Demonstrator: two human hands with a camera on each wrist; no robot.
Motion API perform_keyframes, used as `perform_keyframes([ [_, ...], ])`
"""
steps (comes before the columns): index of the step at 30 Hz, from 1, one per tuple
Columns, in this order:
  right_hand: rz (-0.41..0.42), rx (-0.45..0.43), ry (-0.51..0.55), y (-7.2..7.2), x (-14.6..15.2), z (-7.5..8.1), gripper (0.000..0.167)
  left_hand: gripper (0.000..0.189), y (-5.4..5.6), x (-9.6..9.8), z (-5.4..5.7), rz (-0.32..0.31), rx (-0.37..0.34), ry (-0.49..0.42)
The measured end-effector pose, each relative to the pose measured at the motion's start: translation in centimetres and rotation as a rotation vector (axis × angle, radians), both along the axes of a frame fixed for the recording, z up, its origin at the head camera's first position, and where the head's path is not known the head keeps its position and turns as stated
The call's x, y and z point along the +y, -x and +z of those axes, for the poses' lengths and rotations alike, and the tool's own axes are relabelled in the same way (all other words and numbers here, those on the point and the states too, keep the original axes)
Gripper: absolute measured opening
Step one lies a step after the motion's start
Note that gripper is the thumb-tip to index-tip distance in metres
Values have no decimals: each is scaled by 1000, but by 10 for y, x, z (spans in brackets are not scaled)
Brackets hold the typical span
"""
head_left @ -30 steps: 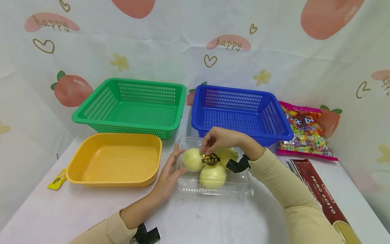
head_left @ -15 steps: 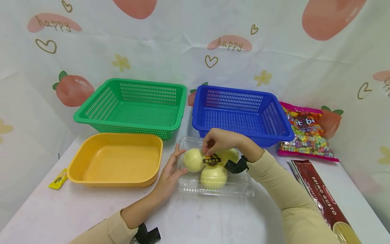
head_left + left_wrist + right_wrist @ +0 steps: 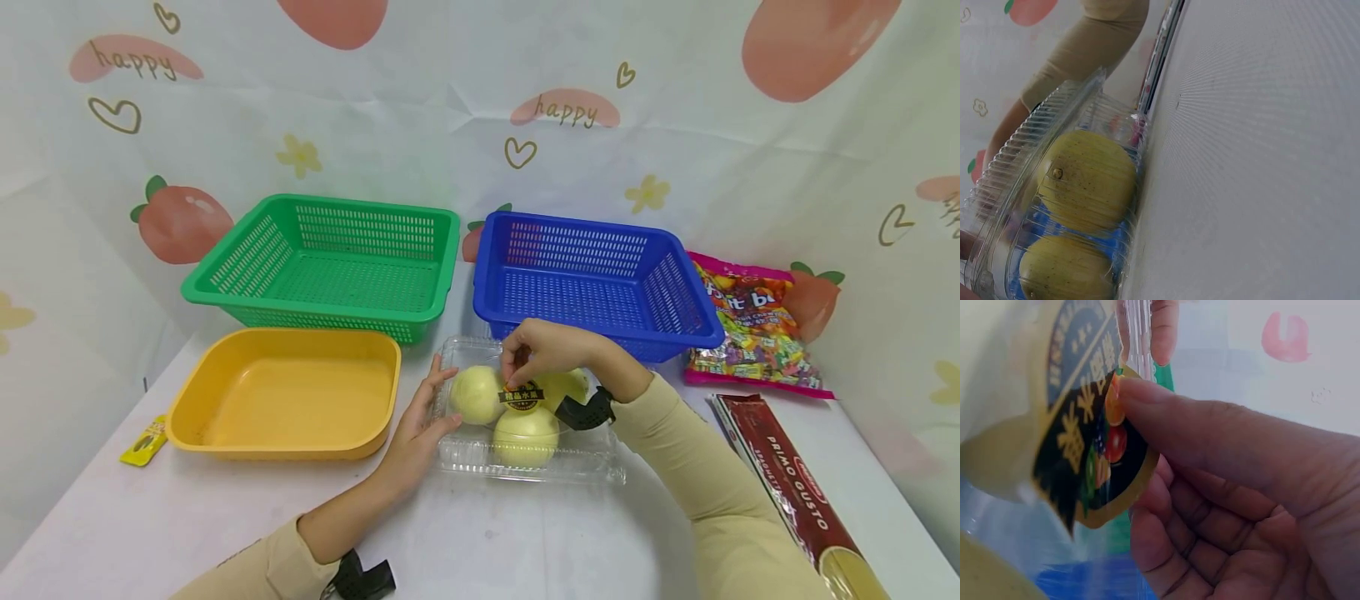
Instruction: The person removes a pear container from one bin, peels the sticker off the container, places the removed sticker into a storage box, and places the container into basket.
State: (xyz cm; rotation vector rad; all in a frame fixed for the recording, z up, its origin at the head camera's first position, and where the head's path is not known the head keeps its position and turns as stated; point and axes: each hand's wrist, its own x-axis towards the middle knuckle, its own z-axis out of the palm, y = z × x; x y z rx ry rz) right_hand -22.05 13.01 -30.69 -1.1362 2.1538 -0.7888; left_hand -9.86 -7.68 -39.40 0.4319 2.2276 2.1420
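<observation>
Label (image 3: 522, 396) sits on the lid of the clear box (image 3: 525, 476), box mid-worktop, 3 pale fruits (image 3: 527, 437) inside. Right hand (image 3: 553, 350) pinches the label's far edge, thumb on its printed face, other fingers curled. Left hand (image 3: 420, 421) braces the box's left side, fingers spread and fairly straight, thumb toward the lid. Hands apart, 1 on the label, 1 on the box.

Change over last 1.0 s: very little. Both hands in about the same spots, box not visibly shifted, label still over the fruits. Reads as slow fingertip work at the label edge; how much of it is loose, can't tell.

Edges: blue basket (image 3: 570, 293) close behind the box; whether they touch is hidden. Little room that way, by the look of it. Left hand fills much of the gap to the yellow tray (image 3: 285, 392). Green basket (image 3: 345, 283) behind the tray, yellow sachet (image 3: 144, 442) beside the tray's left end. Right: candy bag (image 3: 757, 333) next to the blue basket, spaghetti pack (image 3: 797, 479) partly behind the right sleeve (image 3: 697, 467). White worktop (image 3: 525, 537) shows in front of the box, so most sliding room seems toward the person.
</observation>
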Motion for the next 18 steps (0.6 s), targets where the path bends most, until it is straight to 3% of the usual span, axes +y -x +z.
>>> perform_keyframes([
  [18,-3,-7,18,-3,2,2,4,54,0,0,-1,-1,20,4],
])
